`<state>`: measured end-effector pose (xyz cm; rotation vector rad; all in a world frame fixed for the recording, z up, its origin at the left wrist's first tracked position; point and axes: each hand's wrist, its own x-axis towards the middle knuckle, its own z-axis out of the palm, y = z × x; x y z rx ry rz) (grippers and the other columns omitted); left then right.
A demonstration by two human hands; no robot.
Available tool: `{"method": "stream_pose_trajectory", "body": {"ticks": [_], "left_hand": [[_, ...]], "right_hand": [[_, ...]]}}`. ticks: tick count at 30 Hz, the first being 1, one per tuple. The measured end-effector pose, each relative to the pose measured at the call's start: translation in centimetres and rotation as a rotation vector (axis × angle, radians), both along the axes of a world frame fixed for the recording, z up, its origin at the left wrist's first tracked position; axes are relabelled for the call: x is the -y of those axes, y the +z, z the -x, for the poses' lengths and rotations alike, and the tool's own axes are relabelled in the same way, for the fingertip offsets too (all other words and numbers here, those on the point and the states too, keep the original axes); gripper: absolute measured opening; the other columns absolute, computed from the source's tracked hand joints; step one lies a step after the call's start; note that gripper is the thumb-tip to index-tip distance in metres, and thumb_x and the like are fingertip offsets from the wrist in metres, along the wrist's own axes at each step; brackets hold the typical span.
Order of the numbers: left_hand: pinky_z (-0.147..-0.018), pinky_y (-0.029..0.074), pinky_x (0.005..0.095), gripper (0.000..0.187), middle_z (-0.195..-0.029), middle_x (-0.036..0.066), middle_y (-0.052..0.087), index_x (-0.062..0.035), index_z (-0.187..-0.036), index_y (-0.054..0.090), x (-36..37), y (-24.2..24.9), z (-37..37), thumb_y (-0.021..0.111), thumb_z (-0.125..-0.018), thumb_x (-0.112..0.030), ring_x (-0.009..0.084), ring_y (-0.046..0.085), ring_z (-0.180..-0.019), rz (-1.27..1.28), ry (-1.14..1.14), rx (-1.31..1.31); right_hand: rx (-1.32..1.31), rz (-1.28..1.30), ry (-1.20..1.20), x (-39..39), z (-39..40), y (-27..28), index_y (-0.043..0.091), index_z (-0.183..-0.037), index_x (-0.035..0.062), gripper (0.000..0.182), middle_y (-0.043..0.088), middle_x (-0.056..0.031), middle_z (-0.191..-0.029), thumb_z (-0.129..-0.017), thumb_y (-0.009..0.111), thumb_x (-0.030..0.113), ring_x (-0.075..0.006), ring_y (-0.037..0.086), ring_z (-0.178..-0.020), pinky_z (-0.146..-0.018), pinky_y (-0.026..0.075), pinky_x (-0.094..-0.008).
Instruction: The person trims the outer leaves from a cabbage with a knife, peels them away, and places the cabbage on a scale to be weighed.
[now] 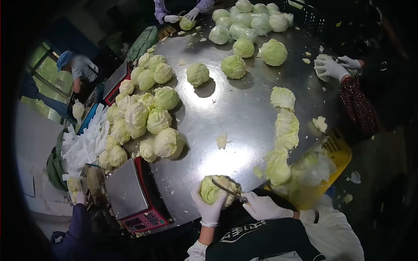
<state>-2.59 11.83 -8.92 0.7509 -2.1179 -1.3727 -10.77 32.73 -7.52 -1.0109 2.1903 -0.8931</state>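
Note:
My gloved left hand point(210, 208) grips a green cabbage point(209, 189) from its left and lower side, near the front edge of the metal table point(204, 130). In my gloved right hand point(266, 207) is a curved knife point(227, 189), its dark blade lying across the top of that cabbage. The cabbage's right side looks paler and rough under the blade. Just right of my hands are loose cabbage leaves point(277, 167) in a column along the table. A small leaf scrap point(221, 141) lies beyond the cabbage.
Cabbages point(136, 119) are piled on the left, beside a red-framed scale point(126, 189). Wrapped cabbages point(241, 31) sit at the back. A yellow crate point(337, 152) with leaves stands at the right. Co-workers' gloved hands point(331, 67) work at the right and far edges.

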Motion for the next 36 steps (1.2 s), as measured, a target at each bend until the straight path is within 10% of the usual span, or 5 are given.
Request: {"method": "stream_pose_trajectory", "body": {"ticks": [21, 23, 25, 30, 36], "left_hand": [[-0.113, 0.035, 0.0465, 0.085, -0.134, 0.018, 0.049, 0.0004, -0.138, 0.047, -0.9, -1.6, -1.2, 0.09, -0.073, -0.032, 0.0344, 0.049, -0.126, 0.301, 0.002, -0.023], [-0.117, 0.033, 0.045, 0.092, -0.14, 0.017, 0.045, 0.0008, -0.145, 0.041, -0.4, -2.0, -2.8, 0.089, -0.073, -0.032, 0.0319, 0.045, -0.133, -0.124, 0.048, -0.238], [-0.119, 0.031, 0.0439, 0.098, -0.145, 0.015, 0.042, 0.0018, -0.149, 0.035, 0.8, -1.3, -4.6, 0.088, -0.075, -0.033, 0.0298, 0.042, -0.137, -0.177, 0.113, -0.191], [-0.117, 0.032, 0.0432, 0.096, -0.14, 0.016, 0.043, 0.0016, -0.148, 0.037, 0.7, -0.6, -5.8, 0.087, -0.071, -0.03, 0.0303, 0.042, -0.133, -0.062, 0.053, -0.049], [-0.12, 0.03, 0.0431, 0.099, -0.151, 0.017, 0.037, 0.0032, -0.154, 0.032, -0.3, -1.0, -4.9, 0.08, -0.074, -0.029, 0.0303, 0.039, -0.139, 0.142, 0.043, 0.028]], "right_hand": [[-0.347, 0.3, -0.273, 3.8, 6.4, -3.0, 0.063, -0.108, -0.0014, 0.03, 0.067, -0.0174, -0.101, -0.105, 0.047, 0.025, -0.0363, 0.066, -0.077, -0.071, 0.054, -0.046], [0.44, 0.208, -0.416, 3.1, 7.0, -1.2, 0.062, -0.107, -0.0013, 0.03, 0.067, -0.0162, -0.089, -0.104, 0.05, 0.025, -0.0329, 0.065, -0.075, -0.069, 0.051, -0.0431], [0.438, 0.29, -0.329, 3.3, 5.6, -3.1, 0.062, -0.108, -0.0001, 0.029, 0.065, -0.0143, -0.076, -0.103, 0.052, 0.027, -0.0304, 0.062, -0.069, -0.066, 0.049, -0.0399], [0.134, 0.231, -0.028, 4.6, 1.6, 1.1, 0.047, -0.142, 0.0023, 0.047, 0.051, -0.0239, -0.138, -0.103, 0.049, 0.027, -0.0411, 0.057, -0.122, -0.101, 0.048, -0.0469], [0.154, 0.136, 0.051, 4.0, 0.8, 0.2, 0.025, -0.157, 0.0022, 0.062, 0.04, -0.0276, -0.153, -0.103, 0.044, 0.027, -0.049, 0.06, -0.116, -0.096, 0.052, -0.0523]]}}
